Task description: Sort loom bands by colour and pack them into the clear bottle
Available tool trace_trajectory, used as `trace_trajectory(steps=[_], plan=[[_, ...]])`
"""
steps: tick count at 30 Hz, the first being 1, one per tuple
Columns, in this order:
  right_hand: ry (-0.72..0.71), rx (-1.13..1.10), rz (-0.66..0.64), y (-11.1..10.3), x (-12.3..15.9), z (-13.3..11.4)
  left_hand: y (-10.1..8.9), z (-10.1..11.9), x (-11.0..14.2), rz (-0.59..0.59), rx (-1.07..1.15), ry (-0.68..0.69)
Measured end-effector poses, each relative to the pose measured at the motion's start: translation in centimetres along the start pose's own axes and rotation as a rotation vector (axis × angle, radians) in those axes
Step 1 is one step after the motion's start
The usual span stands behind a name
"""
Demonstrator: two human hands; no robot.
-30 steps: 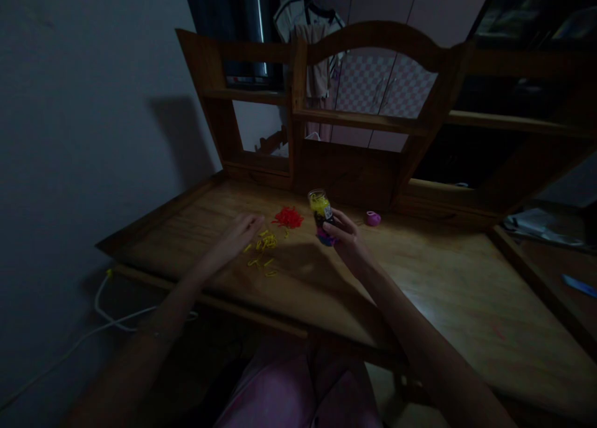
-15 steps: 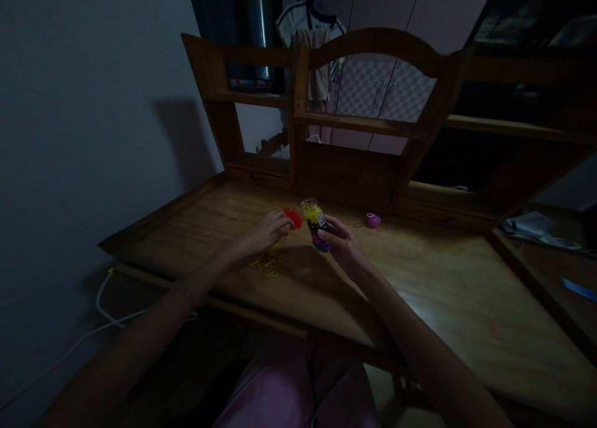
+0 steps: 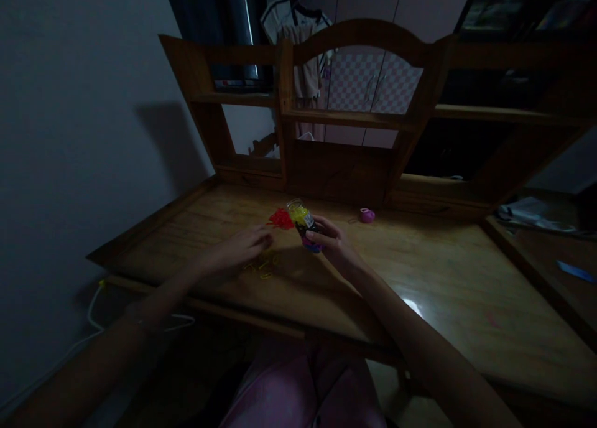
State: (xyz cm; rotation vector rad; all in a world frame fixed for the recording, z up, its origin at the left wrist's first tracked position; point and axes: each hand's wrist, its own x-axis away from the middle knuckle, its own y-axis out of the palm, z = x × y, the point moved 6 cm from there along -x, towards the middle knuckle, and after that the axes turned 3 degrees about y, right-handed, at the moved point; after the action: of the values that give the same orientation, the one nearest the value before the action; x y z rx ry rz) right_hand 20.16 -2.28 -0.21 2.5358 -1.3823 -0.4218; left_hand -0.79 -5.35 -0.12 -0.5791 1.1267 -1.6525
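My right hand (image 3: 332,244) grips a small clear bottle (image 3: 302,221), tilted to the left, with yellow bits in its open top and dark and pink layers lower down. My left hand (image 3: 242,247) hovers low over a few yellow bands (image 3: 262,267) scattered on the wooden desk (image 3: 448,279); its fingers are drawn together at the tips, and whether they pinch a band is too dark to tell. A heap of red bands (image 3: 280,218) lies just left of the bottle's mouth.
A small pink cap (image 3: 366,214) lies on the desk near the back. A wooden hutch with shelves (image 3: 347,117) rises behind. White cable (image 3: 100,294) hangs off the desk's left side by the wall. Papers (image 3: 527,213) and a blue item (image 3: 576,270) lie on the right.
My left hand went from the yellow bands up to the bottle's mouth, then came back down over the bands. The bottle tilted further left. The view shifted slightly.
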Motion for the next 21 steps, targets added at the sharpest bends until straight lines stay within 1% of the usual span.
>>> trace_trajectory(steps=[3,4,5,7,9,11,13,15,19,21], plan=[[-0.008,0.006,0.005,-0.1,0.0,0.1,0.0,-0.7,1.1,-0.041,-0.192,0.104],[-0.01,0.006,0.012,-0.2,0.0,0.1,0.0,-1.1,1.4,-0.039,-0.226,0.104],[-0.011,0.006,0.017,-0.3,0.0,0.1,0.1,-1.6,1.7,-0.035,-0.236,0.084],[-0.012,0.0,0.019,-0.4,-0.1,0.1,0.4,-2.6,2.0,-0.02,-0.18,-0.018],[-0.012,-0.008,0.013,-0.4,-0.2,0.1,1.0,-3.3,2.1,-0.017,-0.059,-0.156],[-0.01,-0.017,0.006,-0.3,-0.2,0.2,1.7,-3.3,2.0,-0.006,0.071,-0.254],[-0.005,-0.019,0.002,-0.3,-0.2,0.3,2.1,-2.9,1.8,0.025,0.161,-0.283],[-0.005,-0.015,0.004,-0.3,-0.2,0.4,2.0,-2.5,1.7,0.067,0.183,-0.275],[-0.011,-0.006,0.005,-0.3,-0.1,0.3,0.9,-2.2,1.7,0.15,0.016,-0.287],[-0.007,-0.007,0.001,-0.3,0.0,0.2,0.8,-2.2,1.6,0.157,-0.041,-0.284]])
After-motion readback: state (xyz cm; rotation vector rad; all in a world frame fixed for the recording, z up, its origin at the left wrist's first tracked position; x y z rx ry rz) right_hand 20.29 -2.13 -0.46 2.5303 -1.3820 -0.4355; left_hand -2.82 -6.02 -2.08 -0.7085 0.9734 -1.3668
